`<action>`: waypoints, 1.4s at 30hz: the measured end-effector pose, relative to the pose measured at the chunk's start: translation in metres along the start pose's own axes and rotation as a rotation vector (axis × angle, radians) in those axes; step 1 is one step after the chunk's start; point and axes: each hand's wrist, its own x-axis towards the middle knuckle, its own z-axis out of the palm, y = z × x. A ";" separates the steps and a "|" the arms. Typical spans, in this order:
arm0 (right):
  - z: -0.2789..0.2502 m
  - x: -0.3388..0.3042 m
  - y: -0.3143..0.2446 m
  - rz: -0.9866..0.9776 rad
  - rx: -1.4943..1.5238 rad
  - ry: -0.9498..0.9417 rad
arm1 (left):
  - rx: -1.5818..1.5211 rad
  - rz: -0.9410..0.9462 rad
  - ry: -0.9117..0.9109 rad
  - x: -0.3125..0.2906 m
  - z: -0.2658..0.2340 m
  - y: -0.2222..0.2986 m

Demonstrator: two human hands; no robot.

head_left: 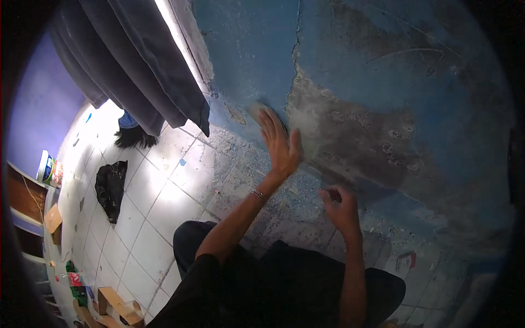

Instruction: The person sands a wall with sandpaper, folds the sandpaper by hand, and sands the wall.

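Note:
My left hand [280, 148] lies against the blue wall [249, 49], its fingers stretched over a pale flat piece [255, 111] pressed to the surface. The piece is slightly blurred, and most of it is hidden under the fingers, so its kind cannot be made out. A bracelet [258, 193] circles my left wrist. Lower and to the right, my right hand [342, 212] hovers apart from the wall with its fingers curled in. Whether anything is inside those fingers is hidden. Between the hands, a bare grey patch [361, 136] shows where paint has come off.
Paint flakes and dust [240, 169] litter the tiled floor [139, 235] along the wall's base. A dark curtain [136, 54] hangs at upper left. Nearby are a black plastic bag [111, 191], a broom head [134, 138], a tub [50, 169] and a cardboard box [117, 306].

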 end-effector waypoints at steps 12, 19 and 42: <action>0.004 -0.003 -0.017 0.040 -0.078 -0.081 | 0.069 0.058 -0.010 -0.005 -0.002 -0.013; 0.006 -0.003 -0.010 0.070 -0.080 -0.115 | 0.002 0.001 0.027 0.020 -0.025 0.002; 0.011 -0.001 0.015 0.044 -0.161 -0.092 | -0.033 -0.053 0.081 0.020 -0.019 -0.009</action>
